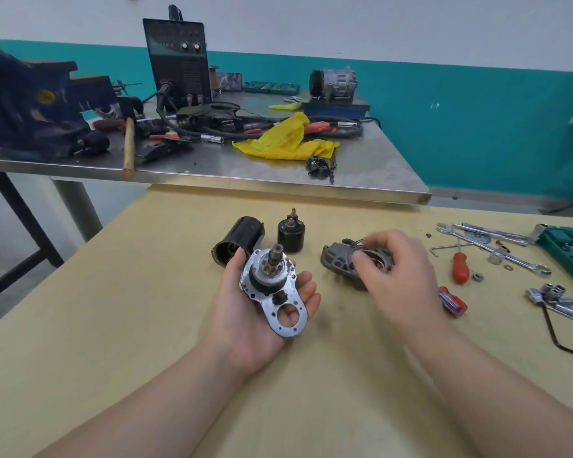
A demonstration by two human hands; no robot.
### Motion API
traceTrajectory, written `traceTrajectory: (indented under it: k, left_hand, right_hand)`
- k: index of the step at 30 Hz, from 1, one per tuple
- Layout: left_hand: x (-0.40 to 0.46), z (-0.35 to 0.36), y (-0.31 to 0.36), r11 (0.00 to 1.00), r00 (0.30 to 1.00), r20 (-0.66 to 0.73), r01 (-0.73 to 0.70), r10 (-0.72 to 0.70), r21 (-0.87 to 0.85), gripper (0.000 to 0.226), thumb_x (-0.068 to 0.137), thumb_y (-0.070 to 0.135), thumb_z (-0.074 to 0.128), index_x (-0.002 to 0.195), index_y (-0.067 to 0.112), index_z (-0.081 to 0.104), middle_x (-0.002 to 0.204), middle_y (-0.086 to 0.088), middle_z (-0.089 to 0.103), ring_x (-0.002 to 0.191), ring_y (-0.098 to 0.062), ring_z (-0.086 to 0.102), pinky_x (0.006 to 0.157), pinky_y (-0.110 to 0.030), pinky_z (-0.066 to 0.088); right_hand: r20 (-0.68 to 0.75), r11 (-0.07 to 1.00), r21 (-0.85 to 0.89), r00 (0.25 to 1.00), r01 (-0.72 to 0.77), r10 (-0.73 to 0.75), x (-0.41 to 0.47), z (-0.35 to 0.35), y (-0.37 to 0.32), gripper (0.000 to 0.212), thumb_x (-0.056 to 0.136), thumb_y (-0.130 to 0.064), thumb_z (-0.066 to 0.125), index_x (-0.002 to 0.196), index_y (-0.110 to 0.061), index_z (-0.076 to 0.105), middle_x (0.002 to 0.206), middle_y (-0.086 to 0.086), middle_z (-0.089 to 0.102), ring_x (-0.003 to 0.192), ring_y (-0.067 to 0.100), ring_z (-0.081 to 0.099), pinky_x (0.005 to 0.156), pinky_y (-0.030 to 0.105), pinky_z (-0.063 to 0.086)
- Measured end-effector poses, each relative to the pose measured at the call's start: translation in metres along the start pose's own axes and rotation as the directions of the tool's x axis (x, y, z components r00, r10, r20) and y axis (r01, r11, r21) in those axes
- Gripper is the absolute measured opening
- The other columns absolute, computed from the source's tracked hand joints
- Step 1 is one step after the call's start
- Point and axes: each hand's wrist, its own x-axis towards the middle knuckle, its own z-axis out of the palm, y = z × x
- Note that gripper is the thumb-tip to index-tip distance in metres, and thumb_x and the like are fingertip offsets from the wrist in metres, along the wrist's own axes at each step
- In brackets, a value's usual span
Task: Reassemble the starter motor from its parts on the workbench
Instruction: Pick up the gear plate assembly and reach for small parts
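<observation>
nearby, two screwdrivers (pixel 460 267), one solenoid (pixel 290 235), one housing (pixel 239 238).

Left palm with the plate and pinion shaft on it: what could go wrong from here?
1. The plate assembly lies on the left hand with the fingers barely curled, a loose grip, so a tilt could drop it.
2. The right hand is blurred over the grey housing; small parts there could get knocked loose.
3. A loose nut lies beside the red screwdriver and could be brushed away.
</observation>
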Motion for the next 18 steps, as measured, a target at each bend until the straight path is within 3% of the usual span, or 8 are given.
traceTrajectory:
  k: [3,6,9,11,12,14,16,18]
  left_hand:
    - [0.004,-0.004,0.003,1.0,1.0,0.024,-0.012,0.012,-0.013,0.081,0.088,0.071,0.07,0.116,-0.005,0.08,0.125,-0.028,0.074,0.107,-0.043,0.077,0.085,-0.058,0.063]
    - [0.007,-0.005,0.005,0.998,0.998,0.034,-0.052,0.053,-0.023,0.077,0.089,0.067,0.071,0.111,-0.006,0.081,0.117,-0.026,0.076,0.101,-0.04,0.079,0.085,-0.055,0.064]
    - [0.01,-0.007,0.007,0.996,0.996,0.039,-0.075,0.077,-0.048,0.073,0.087,0.065,0.072,0.106,-0.005,0.082,0.116,-0.026,0.076,0.095,-0.039,0.079,0.085,-0.053,0.063]
    - [0.01,-0.007,0.008,0.996,0.996,0.041,-0.075,0.077,-0.051,0.072,0.086,0.064,0.074,0.107,-0.005,0.083,0.116,-0.025,0.076,0.096,-0.04,0.079,0.087,-0.054,0.063]
    - [0.01,-0.007,0.008,0.996,0.996,0.04,-0.077,0.08,-0.054,0.072,0.085,0.063,0.075,0.107,-0.004,0.083,0.116,-0.025,0.075,0.097,-0.04,0.078,0.088,-0.054,0.062]
    - [0.01,-0.007,0.007,0.995,0.996,0.04,-0.081,0.084,-0.058,0.072,0.084,0.063,0.076,0.107,-0.005,0.082,0.116,-0.025,0.076,0.097,-0.04,0.078,0.089,-0.054,0.062]
    - [0.01,-0.007,0.007,0.994,0.995,0.048,-0.086,0.089,-0.061,0.071,0.084,0.063,0.075,0.105,-0.005,0.083,0.114,-0.025,0.076,0.096,-0.039,0.078,0.088,-0.054,0.062]
    - [0.01,-0.007,0.008,0.994,0.994,0.058,-0.088,0.092,-0.071,0.071,0.085,0.063,0.074,0.103,-0.005,0.083,0.11,-0.024,0.076,0.094,-0.039,0.079,0.088,-0.053,0.062]
  right_hand:
    - [0.245,0.931,-0.365,0.962,-0.021,0.118,0.03,-0.016,0.006,0.069,0.081,-0.057,0.083,0.14,-0.033,0.056,0.141,-0.01,0.057,0.14,0.021,0.043,0.114,0.045,0.04]
    - [0.408,0.893,-0.45,0.886,-0.014,0.219,0.044,-0.022,0.014,0.1,0.074,-0.069,0.084,0.158,-0.041,0.038,0.158,-0.005,0.048,0.148,0.022,0.039,0.12,0.049,0.038]
    - [0.427,0.935,-0.353,0.883,-0.036,0.195,0.051,-0.022,0.021,0.063,0.087,-0.059,0.078,0.145,-0.048,0.055,0.142,-0.009,0.063,0.132,0.019,0.058,0.108,0.042,0.05]
    - [0.357,0.938,-0.344,0.92,-0.028,0.159,0.056,-0.018,0.022,0.016,0.094,-0.047,0.075,0.11,-0.048,0.071,0.112,-0.02,0.071,0.112,0.016,0.066,0.082,0.029,0.052]
    - [0.334,0.936,-0.352,0.932,-0.016,0.141,0.058,-0.017,0.022,0.007,0.095,-0.042,0.075,0.093,-0.048,0.071,0.1,-0.024,0.07,0.101,0.014,0.068,0.071,0.026,0.05]
    - [0.317,0.929,-0.37,0.939,-0.004,0.131,0.061,-0.012,0.021,0.014,0.095,-0.037,0.075,0.086,-0.047,0.071,0.095,-0.022,0.07,0.088,0.01,0.067,0.066,0.027,0.052]
    - [0.333,0.925,-0.379,0.933,0.0,0.136,0.063,-0.008,0.019,0.012,0.095,-0.035,0.075,0.104,-0.043,0.074,0.107,-0.02,0.071,0.095,0.011,0.066,0.079,0.034,0.058]
    - [0.348,0.915,-0.402,0.929,0.03,0.123,0.064,-0.006,0.02,0.027,0.096,-0.034,0.075,0.123,-0.039,0.071,0.119,-0.016,0.066,0.109,0.013,0.061,0.091,0.038,0.055]
